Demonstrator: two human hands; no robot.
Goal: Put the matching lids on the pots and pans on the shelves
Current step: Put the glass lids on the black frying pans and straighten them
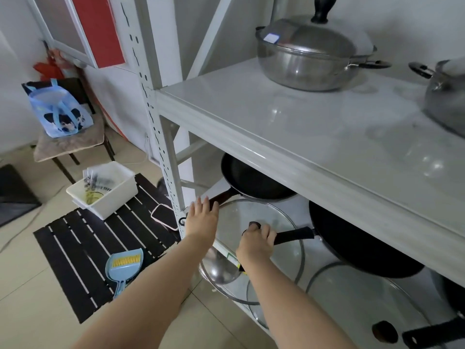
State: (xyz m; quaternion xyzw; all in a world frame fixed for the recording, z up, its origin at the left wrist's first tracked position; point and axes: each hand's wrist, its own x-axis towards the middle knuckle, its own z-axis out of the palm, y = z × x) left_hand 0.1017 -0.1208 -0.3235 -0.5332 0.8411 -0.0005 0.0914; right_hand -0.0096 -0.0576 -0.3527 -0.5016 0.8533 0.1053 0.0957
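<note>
My right hand (256,244) is closed around the black knob of a large glass lid (284,258) and holds it at the front of the lower shelf. The lid lies between two black frying pans: one at the left (254,182) and a bigger one at the right (357,248), whose black handle points at my right hand. My left hand (201,217) is open, with its fingers spread beside the left pan's handle (222,196) and the shelf post. Another glass lid (352,293) lies under the big pan. A lidded steel pot (307,59) stands on the upper shelf.
A second steel pot (445,104) is cut off at the right edge of the white upper shelf (289,137). On the floor to the left are a white bin (105,195), a black slatted mat (83,250), a phone (164,216) and a blue dustpan (124,270). A chair holds a blue bag (59,109).
</note>
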